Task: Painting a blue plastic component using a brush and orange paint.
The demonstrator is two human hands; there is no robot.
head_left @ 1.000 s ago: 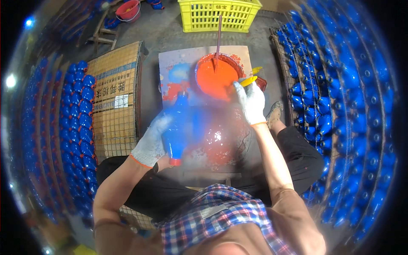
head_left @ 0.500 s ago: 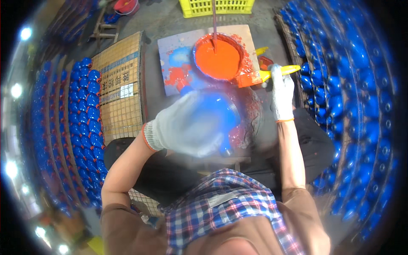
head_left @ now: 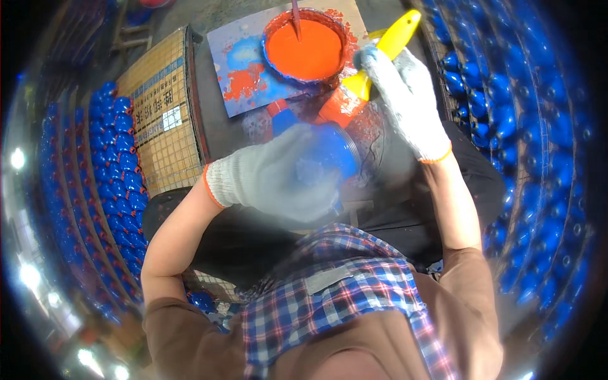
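Observation:
My gloved left hand is wrapped round a glossy blue part with a round, ridged opening and stub ends. One stub, beyond the hand, has an orange-red tip; motion blur softens the rest. In my gloved right hand is a paintbrush with a yellow handle and a wide head loaded with orange paint. The bristles angle down to the far edge of the blue part; whether they touch it I cannot tell. Beyond both hands stands a paint bucket of orange paint, a stick upright in it.
Under the bucket lies a paint-spattered board. Racks of blue parts with red ends rise on the left, next to a mesh-covered cardboard panel. More stacked blue parts line the right side, close to my right arm.
The brush has swung from beside the bucket towards me and left, its head now by the blue part and its handle tilted up. The view has shifted; my left hand keeps its hold.

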